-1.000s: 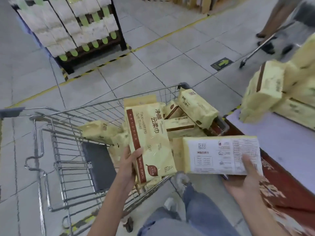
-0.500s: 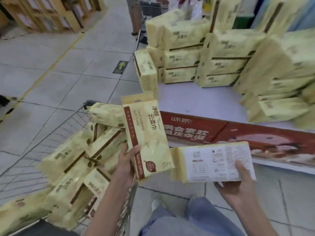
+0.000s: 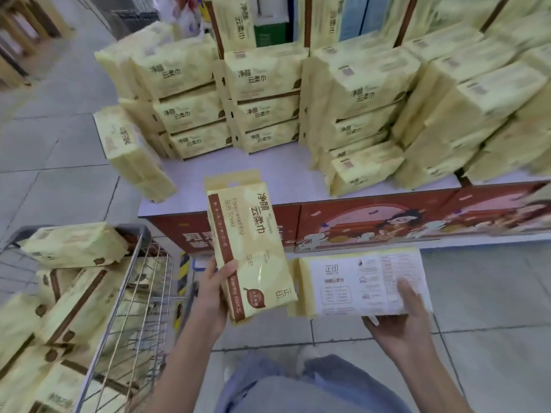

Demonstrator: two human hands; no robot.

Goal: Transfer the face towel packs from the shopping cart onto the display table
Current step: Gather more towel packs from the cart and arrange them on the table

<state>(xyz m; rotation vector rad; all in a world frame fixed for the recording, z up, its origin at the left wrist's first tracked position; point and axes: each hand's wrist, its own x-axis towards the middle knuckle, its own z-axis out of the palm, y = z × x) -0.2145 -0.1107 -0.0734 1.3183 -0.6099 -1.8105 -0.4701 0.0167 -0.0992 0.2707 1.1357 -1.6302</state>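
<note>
The display table (image 3: 286,171) fills the upper view. Stacked face towel packs (image 3: 262,84) cover its back and right, and bare top is left at its front-left. The shopping cart (image 3: 140,281) stands just beside the table's front-left corner, with more loose packs (image 3: 74,245) heaped inside it.

Two packs are held in front of the table's front edge, neither yet set down. The upright pack (image 3: 253,248) has its printed face showing, and the left hand (image 3: 213,293) grips its lower left side, thumb across the front. To the right, further below that edge, the second pack (image 3: 357,281) lies flat with its label up. The right hand (image 3: 399,323) holds it at its right end, thumb on top.

The packs look light, soft and squashy under slick film. They are probably best gripped across the body, not by the thin header flap.
</note>
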